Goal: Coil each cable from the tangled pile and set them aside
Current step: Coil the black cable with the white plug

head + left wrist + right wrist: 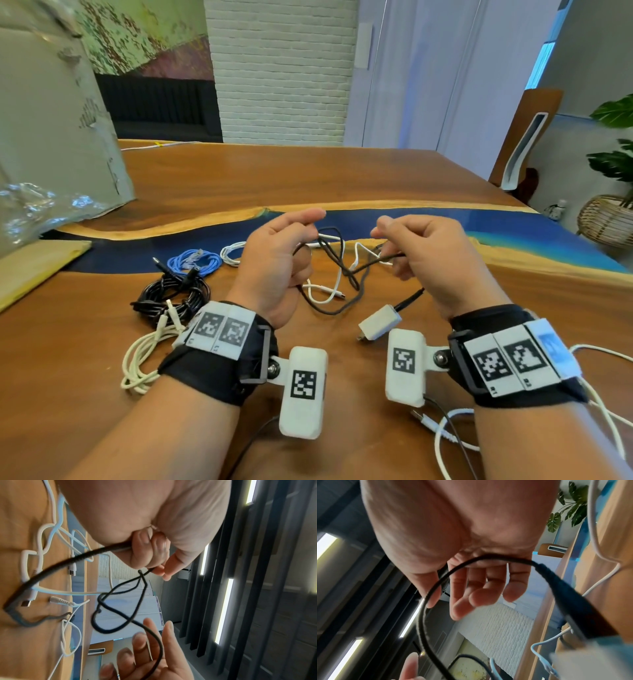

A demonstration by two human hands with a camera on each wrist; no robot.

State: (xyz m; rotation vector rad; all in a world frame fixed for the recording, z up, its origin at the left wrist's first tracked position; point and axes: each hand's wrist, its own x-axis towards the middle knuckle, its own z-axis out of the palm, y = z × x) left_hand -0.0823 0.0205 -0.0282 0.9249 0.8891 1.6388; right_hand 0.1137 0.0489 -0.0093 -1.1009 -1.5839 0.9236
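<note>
A dark braided cable [342, 270] is held up above the wooden table [308, 178], strung between both hands in loose, crossing loops, with its lower slack trailing down to the tabletop. One stretch is gripped by the left hand [274, 260]: the fingers are curled around it and it is pinched at the fingertips [159, 570], as seen from the left wrist. Another stretch is pinched between thumb and forefinger of the right hand [421, 250], whose other fingers are only loosely curled. A white adapter block [378, 323] is seen on the table below the right hand, with a dark plug at its end. Loose white cables [325, 294] lie beneath the loops. To the left, a black coiled cable [171, 298], a blue coiled cable [195, 262] and a cream cable [144, 356] are laid near each other.
</note>
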